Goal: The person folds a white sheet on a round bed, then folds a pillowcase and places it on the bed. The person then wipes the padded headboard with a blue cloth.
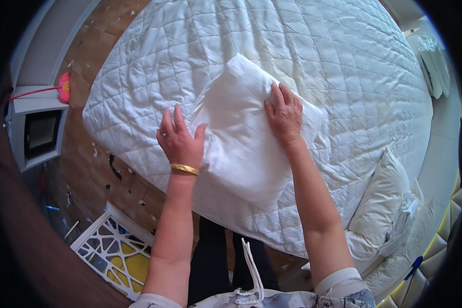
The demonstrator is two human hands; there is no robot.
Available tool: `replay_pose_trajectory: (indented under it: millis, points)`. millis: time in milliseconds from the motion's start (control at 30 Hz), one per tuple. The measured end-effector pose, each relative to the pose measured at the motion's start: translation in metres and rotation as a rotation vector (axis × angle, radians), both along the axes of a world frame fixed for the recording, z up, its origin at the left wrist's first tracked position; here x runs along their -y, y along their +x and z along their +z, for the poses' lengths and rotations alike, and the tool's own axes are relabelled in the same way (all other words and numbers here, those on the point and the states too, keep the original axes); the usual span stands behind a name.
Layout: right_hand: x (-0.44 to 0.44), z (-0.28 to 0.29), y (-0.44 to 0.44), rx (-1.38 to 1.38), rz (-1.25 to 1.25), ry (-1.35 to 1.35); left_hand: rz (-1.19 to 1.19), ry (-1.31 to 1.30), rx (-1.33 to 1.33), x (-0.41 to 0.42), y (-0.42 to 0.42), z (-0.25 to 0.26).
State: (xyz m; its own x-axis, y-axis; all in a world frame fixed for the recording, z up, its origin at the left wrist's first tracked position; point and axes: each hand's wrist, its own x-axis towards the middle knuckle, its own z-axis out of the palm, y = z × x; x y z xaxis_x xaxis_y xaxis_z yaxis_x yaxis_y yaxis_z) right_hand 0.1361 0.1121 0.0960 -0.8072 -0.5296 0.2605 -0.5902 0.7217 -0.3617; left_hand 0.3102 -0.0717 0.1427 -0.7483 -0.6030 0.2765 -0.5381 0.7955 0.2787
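A white pillow or folded piece of smooth bedding [250, 154] lies in front of me on a white quilted bed cover [354, 73]. My right hand [285, 111] rests palm down on its upper right part, thumb apart from the fingers. My left hand [181, 136], wearing a gold bangle [184, 168], is spread at its left edge. The left thumb is near the fabric, but I cannot tell if it touches. An open-looking seam [200, 104] runs along the upper left side. Neither hand appears to grip anything.
White pillows [381, 192] lie at the bed's right, near a padded headboard [433, 246]. Folded white fabric [433, 65] sits farther back. To the left are a white cabinet [40, 104], a pink broom [64, 88], a white latticed panel [111, 246] and scraps on the wooden floor [96, 127].
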Motion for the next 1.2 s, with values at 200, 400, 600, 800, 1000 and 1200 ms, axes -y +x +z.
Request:
replay_pose_trajectory:
  millis: [200, 400, 600, 800, 1000, 1200]
  points:
    - [0.0, -0.011, 0.002, 0.061, 0.01, 0.001, -0.102, 0.39, 0.048, 0.0, 0.044, -0.023]
    - [-0.001, 0.004, 0.01, 0.007, 0.081, 0.005, 0.161, 0.863, 0.0, 0.003, 0.066, 0.0]
    - [0.017, 0.007, 0.019, -0.087, 0.007, 0.045, -0.283, 0.235, -0.148, -0.013, 0.004, 0.02]
    - [-0.003, 0.013, 0.035, -0.004, 0.006, 0.12, -0.425, 0.028, 0.157, -0.014, -0.081, -0.061]
    - [-0.06, -0.021, 0.02, 0.055, -0.126, 0.14, -0.381, 0.116, 0.165, -0.009, -0.089, -0.107]
    - [-0.065, -0.029, 0.018, 0.052, -0.118, 0.054, -0.372, 0.109, 0.138, -0.011, -0.089, -0.106]
